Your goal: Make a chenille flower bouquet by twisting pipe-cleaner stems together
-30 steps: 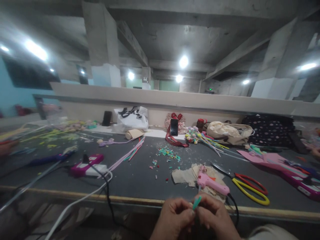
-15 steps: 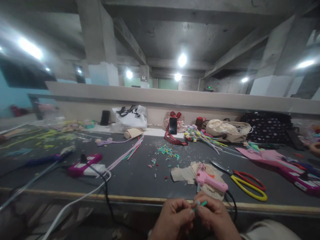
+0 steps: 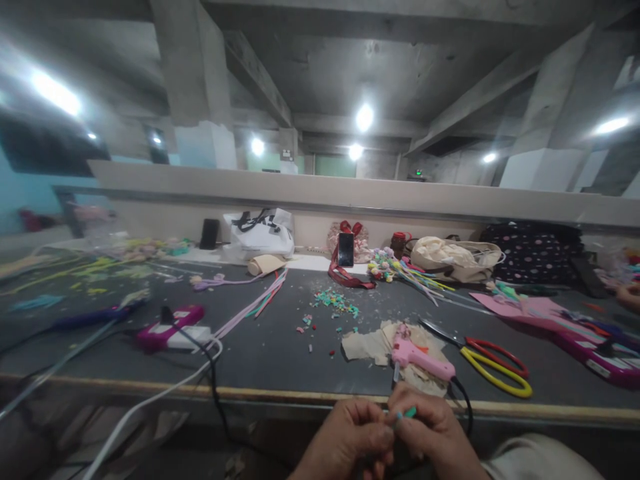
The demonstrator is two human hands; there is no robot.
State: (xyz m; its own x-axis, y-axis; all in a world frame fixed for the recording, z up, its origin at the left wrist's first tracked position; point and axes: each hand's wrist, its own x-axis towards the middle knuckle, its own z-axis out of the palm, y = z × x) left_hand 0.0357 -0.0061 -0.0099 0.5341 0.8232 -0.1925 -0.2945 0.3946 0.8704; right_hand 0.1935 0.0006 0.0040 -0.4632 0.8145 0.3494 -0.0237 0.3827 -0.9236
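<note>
At the table's front edge, my left hand [image 3: 350,437] and my right hand [image 3: 430,430] meet, fingertips pinched close together. A small green piece [image 3: 410,412] with a light blue bit beside it sticks out from my right fingers. What my left fingers pinch is hidden. Just beyond my hands a pink glue gun [image 3: 420,359] lies on a crumpled beige cloth [image 3: 367,347]. Scissors with red and yellow handles [image 3: 495,367] rest to the right. Small green bits [image 3: 335,303] are scattered on the dark table [image 3: 280,360].
Pink stems [image 3: 250,310] and a magenta box [image 3: 185,320] with cables lie left. Along the back stand a white bag [image 3: 265,233], a phone [image 3: 345,249], flower stems [image 3: 395,267] and a beige bag [image 3: 450,257]. Another person's hand [image 3: 629,297] shows far right.
My left fingers have shifted slightly, and less of the green piece shows between my hands. The camera view has moved slightly.
</note>
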